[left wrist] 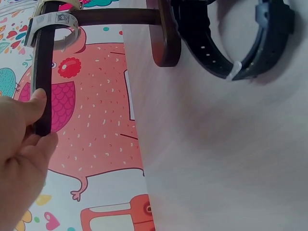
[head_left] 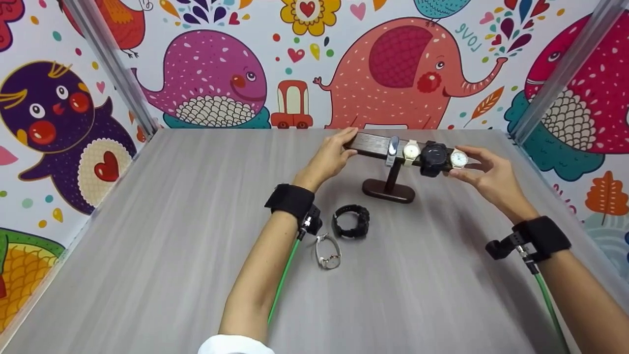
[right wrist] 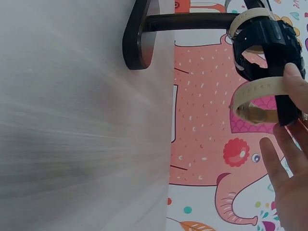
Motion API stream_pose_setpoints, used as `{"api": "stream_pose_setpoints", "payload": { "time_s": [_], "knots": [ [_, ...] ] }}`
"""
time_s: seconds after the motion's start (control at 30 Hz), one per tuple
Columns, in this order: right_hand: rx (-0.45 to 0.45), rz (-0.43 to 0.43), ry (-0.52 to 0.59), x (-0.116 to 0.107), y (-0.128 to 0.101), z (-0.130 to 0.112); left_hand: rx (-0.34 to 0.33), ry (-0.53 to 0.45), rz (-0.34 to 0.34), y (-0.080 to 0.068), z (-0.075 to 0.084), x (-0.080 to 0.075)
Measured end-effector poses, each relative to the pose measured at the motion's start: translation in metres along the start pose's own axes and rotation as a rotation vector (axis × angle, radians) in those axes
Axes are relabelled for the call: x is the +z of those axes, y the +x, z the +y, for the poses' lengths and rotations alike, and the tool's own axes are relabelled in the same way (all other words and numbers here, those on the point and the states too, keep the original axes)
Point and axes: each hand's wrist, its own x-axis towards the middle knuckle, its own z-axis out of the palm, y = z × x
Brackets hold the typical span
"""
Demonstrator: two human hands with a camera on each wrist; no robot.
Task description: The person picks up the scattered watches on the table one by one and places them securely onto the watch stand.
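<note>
A dark brown T-shaped watch stand [head_left: 368, 142] stands near the back of the table. On its bar, from the middle rightward, hang a slim silver-blue band [head_left: 392, 151], a cream watch [head_left: 411, 151], a chunky black watch [head_left: 434, 156] and a white-dial watch with a cream strap [head_left: 459, 159]. My left hand [head_left: 328, 156] pinches the bare left end of the bar between thumb and fingers. At the other end my right hand [head_left: 494, 179] grips the white-dial watch, thumb by the strap [right wrist: 260, 87] and fingertips close to the bar's tip.
On the table in front of the stand lie a second black watch [head_left: 351, 222] and a thin silver watch [head_left: 328, 251]. A wall printed with cartoon animals [head_left: 393, 64] rises right behind the stand. Metal posts [head_left: 118, 69] mark the corners.
</note>
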Motion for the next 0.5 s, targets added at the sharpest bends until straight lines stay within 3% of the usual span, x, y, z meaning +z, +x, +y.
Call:
{"api": "stream_pose_setpoints", "payload": {
  "time_s": [0.5],
  "knots": [
    [-0.047, -0.023, 0.011, 0.0024, 0.0051, 0.0007, -0.006, -0.011, 0.008, -0.001, -0.0015, 0.0011]
  ]
}}
